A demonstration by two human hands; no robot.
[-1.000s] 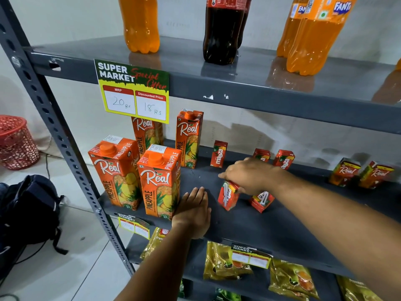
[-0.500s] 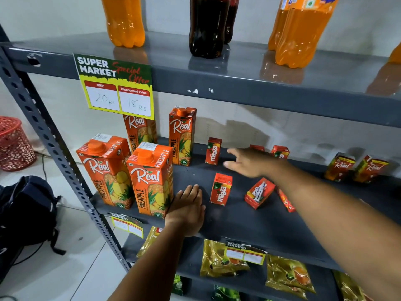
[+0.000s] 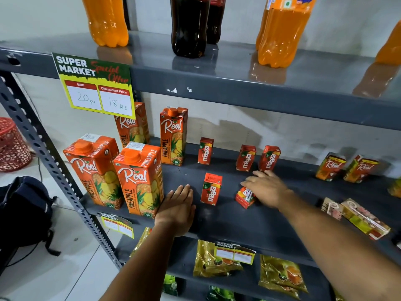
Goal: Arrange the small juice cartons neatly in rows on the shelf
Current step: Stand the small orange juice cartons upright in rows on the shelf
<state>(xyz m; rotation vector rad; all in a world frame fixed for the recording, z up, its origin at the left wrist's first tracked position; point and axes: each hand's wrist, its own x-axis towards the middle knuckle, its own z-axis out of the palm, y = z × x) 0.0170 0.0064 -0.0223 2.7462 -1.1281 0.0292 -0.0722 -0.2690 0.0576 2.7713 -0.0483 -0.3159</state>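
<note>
As it lies, carton (image 3: pixel 244 197) long-axis rightward

On the middle shelf (image 3: pixel 271 222) four tall pineapple cartons (image 3: pixel 138 181) stand at the left, two at the front edge and two behind them near the wall. To their right three small Maaza cartons (image 3: pixel 205 151) stand upright in a back row, one apart at the left and two close together. In front of that row another upright Maaza carton (image 3: pixel 211 189) stands, and just right of it a tipped Maaza carton (image 3: pixel 245 197) lies under my right hand (image 3: pixel 268 189). My left hand (image 3: pixel 178 210) rests flat on the shelf between the front pineapple carton and the upright one. Two small Real cartons (image 3: pixel 347 168) stand far right
</note>
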